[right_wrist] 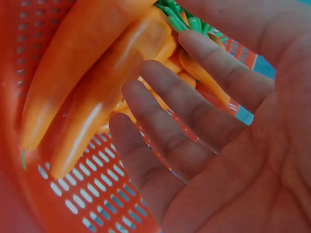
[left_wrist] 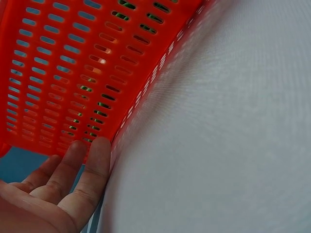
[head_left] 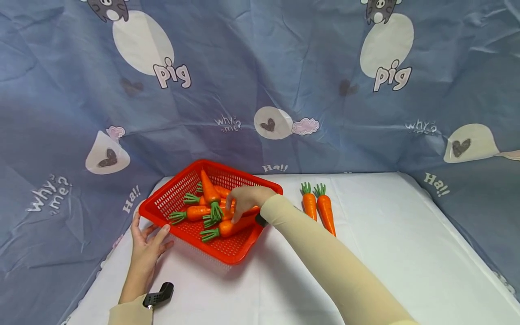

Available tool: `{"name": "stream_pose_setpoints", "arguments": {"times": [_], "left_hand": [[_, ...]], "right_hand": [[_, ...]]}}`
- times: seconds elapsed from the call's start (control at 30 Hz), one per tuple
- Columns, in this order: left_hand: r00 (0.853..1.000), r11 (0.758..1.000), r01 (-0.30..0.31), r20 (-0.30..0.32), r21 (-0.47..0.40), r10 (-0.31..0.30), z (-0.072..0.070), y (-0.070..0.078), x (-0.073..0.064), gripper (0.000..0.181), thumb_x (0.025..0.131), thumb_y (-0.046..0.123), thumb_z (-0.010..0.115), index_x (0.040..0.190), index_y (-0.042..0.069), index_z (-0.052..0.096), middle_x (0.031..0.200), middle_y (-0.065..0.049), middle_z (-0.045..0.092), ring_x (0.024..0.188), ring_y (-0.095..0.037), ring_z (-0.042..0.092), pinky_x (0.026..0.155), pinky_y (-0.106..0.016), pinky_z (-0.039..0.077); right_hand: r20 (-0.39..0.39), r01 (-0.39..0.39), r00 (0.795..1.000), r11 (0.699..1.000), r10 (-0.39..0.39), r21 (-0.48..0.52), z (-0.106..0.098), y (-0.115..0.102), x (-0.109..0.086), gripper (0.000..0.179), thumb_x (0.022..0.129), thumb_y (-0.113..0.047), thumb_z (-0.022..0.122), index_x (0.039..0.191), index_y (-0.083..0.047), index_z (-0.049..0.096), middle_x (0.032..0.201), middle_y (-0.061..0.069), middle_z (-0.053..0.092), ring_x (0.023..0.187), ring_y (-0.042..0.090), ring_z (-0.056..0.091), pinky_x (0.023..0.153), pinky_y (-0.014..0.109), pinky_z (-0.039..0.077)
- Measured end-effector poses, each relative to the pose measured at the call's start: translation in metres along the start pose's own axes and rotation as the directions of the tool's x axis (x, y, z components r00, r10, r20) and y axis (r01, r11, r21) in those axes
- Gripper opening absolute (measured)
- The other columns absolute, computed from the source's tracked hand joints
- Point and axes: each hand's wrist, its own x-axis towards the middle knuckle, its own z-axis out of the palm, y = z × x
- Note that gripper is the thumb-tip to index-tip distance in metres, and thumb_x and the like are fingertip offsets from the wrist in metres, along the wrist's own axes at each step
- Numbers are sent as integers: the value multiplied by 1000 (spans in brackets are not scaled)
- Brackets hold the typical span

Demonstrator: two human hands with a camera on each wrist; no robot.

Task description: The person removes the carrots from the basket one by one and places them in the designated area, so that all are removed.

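Observation:
A red perforated plastic basket (head_left: 231,258) sits on the white-covered table, with several orange carrots with green tops inside. One carrot (head_left: 209,188) lies across the others, its green end toward the front. My right hand (head_left: 248,198) reaches over the basket's right part, just above the carrots. In the right wrist view its fingers (right_wrist: 170,92) are spread and nearly straight, with two carrots (right_wrist: 92,121) beside them. At the basket's near left corner is my left hand (head_left: 147,248); its extended fingertips (left_wrist: 99,150) touch the outside of the perforated wall.
Two more carrots, one (head_left: 309,206) beside the other (head_left: 326,211), lie on the white tablecloth (head_left: 406,253) to the basket's right, partly behind my right sleeve (head_left: 325,257). A blue printed curtain (head_left: 317,90) hangs along the back and sides.

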Motion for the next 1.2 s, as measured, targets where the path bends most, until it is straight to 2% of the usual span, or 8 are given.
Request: {"name": "stream_pose_setpoints", "arguments": {"times": [0.13, 0.3, 0.4, 0.5, 0.63, 0.8, 1.07, 1.2], "left_hand": [[1000, 1000, 7, -8, 14, -6, 1, -2, 0, 100, 104, 31, 72, 164, 57, -4, 151, -1, 35, 105, 5, 64, 80, -23, 65], [1000, 1000, 2, -21, 11, -2, 2, -2, 0, 102, 104, 30, 73, 166, 55, -4, 154, -6, 35, 100, 6, 67, 78, -24, 66], [1000, 1000, 4, -19, 9, -4, 2, -3, 0, 104, 103, 29, 73, 166, 54, -5, 158, -9, 34, 98, 7, 67, 78, -24, 66], [1000, 1000, 6, -15, 7, -5, 0, -4, 2, 104, 104, 29, 73, 166, 54, -6, 156, -7, 35, 98, 6, 68, 78, -23, 66], [1000, 1000, 2, -7, 3, -2, -1, -5, 3, 103, 104, 30, 73, 166, 55, -6, 154, -3, 36, 99, 4, 69, 79, -23, 66], [1000, 1000, -6, -2, 3, 6, -1, -3, 2, 102, 104, 31, 73, 166, 55, -6, 154, -4, 35, 101, 4, 68, 80, -23, 66], [1000, 1000, -6, 10, -4, 6, -1, -1, 0, 102, 104, 31, 72, 165, 55, -7, 155, -5, 34, 101, 3, 68, 82, -23, 65], [1000, 1000, -6, 14, -6, 6, -1, -1, 0, 102, 104, 32, 72, 165, 55, -6, 155, -5, 34, 102, 3, 68, 82, -23, 65]], "right_hand": [[15, -49, 999, 999, 50, -10, 4, -4, 2, 41, 90, -28, 88, 128, -19, 75, 132, 0, 70, 117, 17, 60, 107, 35, 52], [26, -77, 997, 995, 79, -64, 6, -11, 2, 38, 90, -31, 89, 125, -24, 76, 136, -4, 68, 123, 16, 59, 107, 35, 53], [35, -85, 995, 993, 88, -85, 9, -15, 3, 31, 89, -31, 89, 118, -26, 78, 129, -6, 69, 117, 16, 60, 102, 34, 54], [52, -122, 990, 988, 128, -91, 13, -16, 6, 28, 87, -33, 91, 112, -29, 78, 122, -8, 69, 111, 15, 59, 96, 34, 54], [70, -153, 984, 981, 162, -116, 14, -18, 10, 34, 85, -34, 92, 116, -33, 78, 127, -9, 68, 114, 13, 57, 98, 34, 54], [75, -148, 984, 974, 163, -171, 14, -23, 9, 40, 84, -34, 93, 121, -35, 78, 134, -10, 68, 117, 14, 58, 99, 35, 54], [113, -191, 971, 969, 210, -159, 13, -27, 7, 36, 84, -34, 93, 116, -37, 76, 124, -9, 64, 114, 16, 55, 92, 32, 55], [132, -195, 967, 968, 216, -157, 13, -27, 6, 39, 85, -30, 92, 119, -36, 74, 122, -9, 62, 114, 18, 54, 89, 31, 55]]}}
